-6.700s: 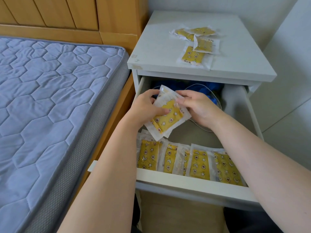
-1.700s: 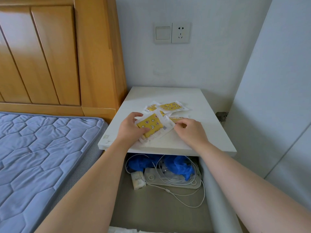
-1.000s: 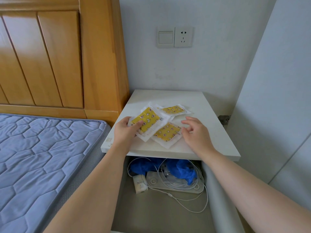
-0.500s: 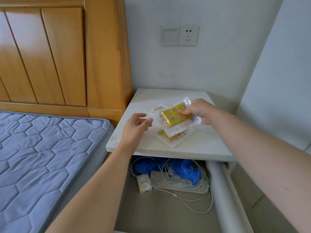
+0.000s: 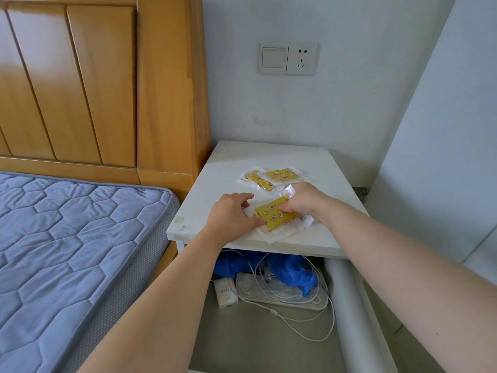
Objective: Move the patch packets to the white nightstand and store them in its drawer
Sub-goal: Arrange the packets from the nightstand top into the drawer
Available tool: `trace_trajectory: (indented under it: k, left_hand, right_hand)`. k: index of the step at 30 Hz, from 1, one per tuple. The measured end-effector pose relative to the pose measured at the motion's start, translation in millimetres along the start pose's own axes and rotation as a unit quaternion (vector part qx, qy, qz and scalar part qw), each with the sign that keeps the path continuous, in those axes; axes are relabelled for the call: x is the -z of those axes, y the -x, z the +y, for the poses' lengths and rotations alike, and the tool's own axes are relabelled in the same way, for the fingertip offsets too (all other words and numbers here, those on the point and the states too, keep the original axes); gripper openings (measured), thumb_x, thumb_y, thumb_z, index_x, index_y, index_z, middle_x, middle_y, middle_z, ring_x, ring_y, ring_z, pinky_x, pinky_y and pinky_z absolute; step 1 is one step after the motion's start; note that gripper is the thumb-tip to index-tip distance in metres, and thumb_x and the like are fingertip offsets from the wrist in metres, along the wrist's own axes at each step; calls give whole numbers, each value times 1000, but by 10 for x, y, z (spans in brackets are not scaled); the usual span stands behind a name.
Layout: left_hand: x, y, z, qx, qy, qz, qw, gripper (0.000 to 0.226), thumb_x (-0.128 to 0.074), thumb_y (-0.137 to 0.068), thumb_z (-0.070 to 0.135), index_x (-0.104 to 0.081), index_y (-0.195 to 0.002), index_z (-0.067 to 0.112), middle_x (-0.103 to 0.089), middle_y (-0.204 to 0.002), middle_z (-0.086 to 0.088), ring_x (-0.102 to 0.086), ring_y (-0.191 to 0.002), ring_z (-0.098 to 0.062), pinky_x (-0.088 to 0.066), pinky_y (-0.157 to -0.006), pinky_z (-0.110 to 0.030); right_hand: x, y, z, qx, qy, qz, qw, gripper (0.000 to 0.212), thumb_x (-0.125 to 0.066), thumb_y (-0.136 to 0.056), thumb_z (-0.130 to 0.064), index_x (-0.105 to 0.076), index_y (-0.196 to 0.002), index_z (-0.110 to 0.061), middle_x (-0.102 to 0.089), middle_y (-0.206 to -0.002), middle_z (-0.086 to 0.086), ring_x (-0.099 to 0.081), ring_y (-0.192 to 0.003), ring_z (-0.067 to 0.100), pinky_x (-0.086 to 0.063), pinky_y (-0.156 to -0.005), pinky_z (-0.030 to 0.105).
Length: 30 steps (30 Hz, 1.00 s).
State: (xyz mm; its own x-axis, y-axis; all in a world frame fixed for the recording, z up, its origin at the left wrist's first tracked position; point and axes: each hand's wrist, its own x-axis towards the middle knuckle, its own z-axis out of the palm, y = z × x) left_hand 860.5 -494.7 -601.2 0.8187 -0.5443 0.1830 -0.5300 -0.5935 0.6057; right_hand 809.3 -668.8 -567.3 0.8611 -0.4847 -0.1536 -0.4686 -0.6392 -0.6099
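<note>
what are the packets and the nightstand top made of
Packets: probably clear glossy plastic film, crinkled and glinting, yellow print inside. Nightstand top: looks like white laminated or painted board, matte, chipped near its front left corner.

- Patch packets [image 5: 277,215]: glossy, crinkled clear plastic.
- Nightstand [image 5: 215,184]: smooth matt white top.
- Headboard [image 5: 80,84]: glossy varnished wood.
- Mattress [image 5: 67,238]: quilted blue cloth.

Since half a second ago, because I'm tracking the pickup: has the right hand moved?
Yes. The right hand has come toward the front edge of the nightstand, away from the wall, and now pinches the packet stack with the left hand.
</note>
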Motion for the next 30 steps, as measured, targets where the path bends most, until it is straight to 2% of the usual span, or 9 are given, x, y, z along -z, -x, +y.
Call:
trace_trajectory:
  k: [5,8,10,16,20,22,24,26,30]
  left_hand:
    - [75,12,16,1,75,-29,997,71,-80,-75,26,-46,-138,29,-56,-108,6,-51,-89,-10,-43,-86,-23]
    - [116,36,17,6,140,-9,990,73,-79,-76,15,-45,-139,27,-54,-103,7,-52,-82,-7,-42,-74,-15]
    - [129,51,32,19,189,20,982,66,-78,-77,16,-48,-135,28,-51,-94,11,-52,-79,-5,-40,-66,-11]
    - [152,68,64,57,295,29,953,17,-75,-81,19,-67,-96,21,-69,-83,9,-63,-70,0,-45,-54,-7]
    - [158,60,45,59,310,62,947,13,-70,-86,19,-61,-83,29,-68,-82,9,-65,-76,-7,-47,-61,-16]
    - [162,62,31,74,323,93,939,15,-68,-88,21,-59,-82,31,-66,-82,11,-63,-76,-4,-47,-62,-16]
    - [167,58,-6,95,345,135,924,12,-68,-88,22,-59,-85,30,-66,-84,10,-64,-80,-5,-48,-64,-18]
    - [173,66,-50,113,369,187,903,12,-67,-88,20,-59,-83,28,-67,-85,9,-65,-82,-9,-50,-66,-21]
    - [140,79,-56,123,323,237,908,12,-69,-86,17,-57,-83,17,-67,-89,-5,-65,-83,-19,-55,-72,-35]
  right_hand:
    - [17,40,13,-33,-114,-29,992,52,-79,-75,-10,-56,-120,-2,-63,-118,10,-60,-109,28,-48,-97,38]
    - [-58,70,80,-21,-239,-37,970,61,-84,-66,-6,-56,-120,-1,-66,-113,16,-64,-103,31,-51,-94,48]
    - [-158,83,188,6,-297,12,955,72,-89,-52,-18,-56,-114,-5,-68,-109,15,-65,-101,31,-51,-93,51]
    - [-247,236,197,96,-354,54,929,38,-84,-67,-6,-66,-100,-3,-74,-94,8,-71,-88,23,-56,-86,43]
    - [-276,255,92,120,-301,61,944,22,-78,-77,-25,-68,-80,-6,-70,-76,5,-67,-73,20,-55,-70,30]
    - [-260,218,77,98,-302,129,940,39,-62,-90,-36,-57,-71,-3,-55,-67,6,-52,-64,18,-39,-57,20]
    - [-260,111,72,86,-296,220,925,39,-47,-96,-35,-57,-89,1,-57,-91,14,-54,-87,25,-38,-69,24]
    - [-290,-5,54,116,-201,269,935,27,-46,-96,-28,-58,-111,-9,-54,-123,7,-47,-119,23,-39,-94,30]
    - [-358,-266,40,183,70,204,959,51,-45,-96,-31,-35,-144,-21,-23,-157,6,-14,-146,23,-11,-118,43]
